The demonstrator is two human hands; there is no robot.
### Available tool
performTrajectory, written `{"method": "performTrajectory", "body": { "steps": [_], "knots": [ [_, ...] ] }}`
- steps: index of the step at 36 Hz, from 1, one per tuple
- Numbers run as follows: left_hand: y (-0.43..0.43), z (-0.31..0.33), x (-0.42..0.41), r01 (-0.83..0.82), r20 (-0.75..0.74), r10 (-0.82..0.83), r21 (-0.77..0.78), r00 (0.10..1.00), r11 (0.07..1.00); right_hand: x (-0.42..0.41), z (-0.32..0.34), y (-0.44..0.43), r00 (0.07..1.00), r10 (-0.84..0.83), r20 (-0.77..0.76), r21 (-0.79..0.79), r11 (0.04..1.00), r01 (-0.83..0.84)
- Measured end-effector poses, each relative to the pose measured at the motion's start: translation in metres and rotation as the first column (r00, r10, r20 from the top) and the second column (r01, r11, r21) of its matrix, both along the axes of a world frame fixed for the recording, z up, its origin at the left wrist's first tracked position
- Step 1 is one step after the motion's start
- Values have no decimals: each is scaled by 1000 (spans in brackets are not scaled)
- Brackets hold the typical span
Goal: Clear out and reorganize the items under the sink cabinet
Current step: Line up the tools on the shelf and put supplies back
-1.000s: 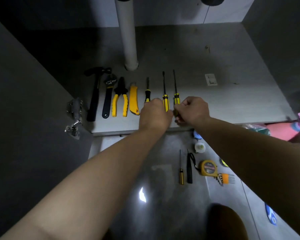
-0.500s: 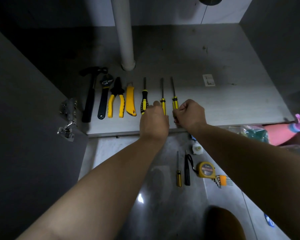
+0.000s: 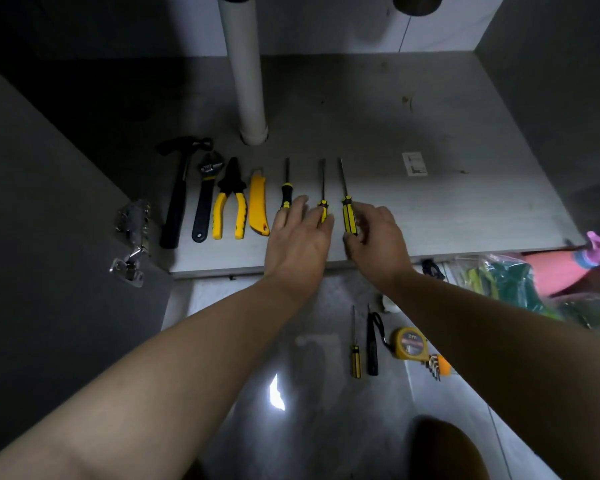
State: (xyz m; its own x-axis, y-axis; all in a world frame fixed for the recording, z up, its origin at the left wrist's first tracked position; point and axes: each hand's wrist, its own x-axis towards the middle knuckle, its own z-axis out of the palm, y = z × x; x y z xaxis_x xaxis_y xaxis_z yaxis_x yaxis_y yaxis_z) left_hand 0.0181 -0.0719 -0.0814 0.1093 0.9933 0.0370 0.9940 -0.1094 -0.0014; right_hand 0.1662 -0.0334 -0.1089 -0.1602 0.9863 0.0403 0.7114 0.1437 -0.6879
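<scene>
A metal hinge (image 3: 130, 237) sits on the dark cabinet door at nine o'clock in the view. On the grey cabinet floor (image 3: 465, 216) a row of tools lies side by side, handles toward six o'clock and heads toward twelve. From the left they are a black hammer (image 3: 178, 195), a black wrench (image 3: 205, 199), yellow-handled pliers (image 3: 230, 206), a yellow knife (image 3: 258, 206) and three screwdrivers with black-and-yellow handles.

The left hand (image 3: 297, 242) is released, its fingers straight and spread. They lie across the handles of the left screwdriver (image 3: 285, 192) and the middle screwdriver (image 3: 323, 188), whose shafts reach out past the fingertips. Just beside it, at three o'clock, the right hand (image 3: 378, 244) is grasping the handle of the right screwdriver (image 3: 347, 216) between thumb and curled fingers. That tool is in line with the other two.

A white pipe (image 3: 246, 81) rises from the cabinet floor at twelve o'clock from the knife. A small white label (image 3: 414, 163) is stuck down at one o'clock from the right hand.

On the tiled floor (image 3: 326, 417), at five o'clock from the hands and just beside the right forearm, more tools lie close together — a small screwdriver (image 3: 355, 358), a black pen-shaped tool (image 3: 372, 351), a yellow tape measure (image 3: 408, 342) and a set of hex keys (image 3: 437, 365). A clear bag (image 3: 520, 282) of coloured things lies at the right edge, at three o'clock.
</scene>
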Motion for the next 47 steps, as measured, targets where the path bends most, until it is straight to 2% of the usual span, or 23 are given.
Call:
{"method": "performTrajectory", "body": {
  "steps": [10,16,24,27,31,38,47],
  "knots": [
    [11,6,-9,-63,-40,62,-10,997,998,-11,2,0,997,23,77,44,999,-27],
    [14,2,-16,-113,-22,113,5,993,994,-24,5,1,997,33,67,21,999,-35],
    [11,-3,-34,-92,64,89,35,994,995,-32,9,1,999,16,49,-17,1000,-15],
    [11,-3,-47,-94,106,88,50,990,994,-32,14,1,989,28,143,56,998,-36],
    [13,-7,-64,-53,92,51,21,994,998,-36,23,2,945,136,298,152,971,-187],
    [14,-9,-67,-101,76,99,19,992,995,-49,26,6,832,213,513,87,951,-297],
    [15,-9,-70,-183,68,182,19,981,983,-54,20,12,816,197,544,126,942,-311]
  ]
}}
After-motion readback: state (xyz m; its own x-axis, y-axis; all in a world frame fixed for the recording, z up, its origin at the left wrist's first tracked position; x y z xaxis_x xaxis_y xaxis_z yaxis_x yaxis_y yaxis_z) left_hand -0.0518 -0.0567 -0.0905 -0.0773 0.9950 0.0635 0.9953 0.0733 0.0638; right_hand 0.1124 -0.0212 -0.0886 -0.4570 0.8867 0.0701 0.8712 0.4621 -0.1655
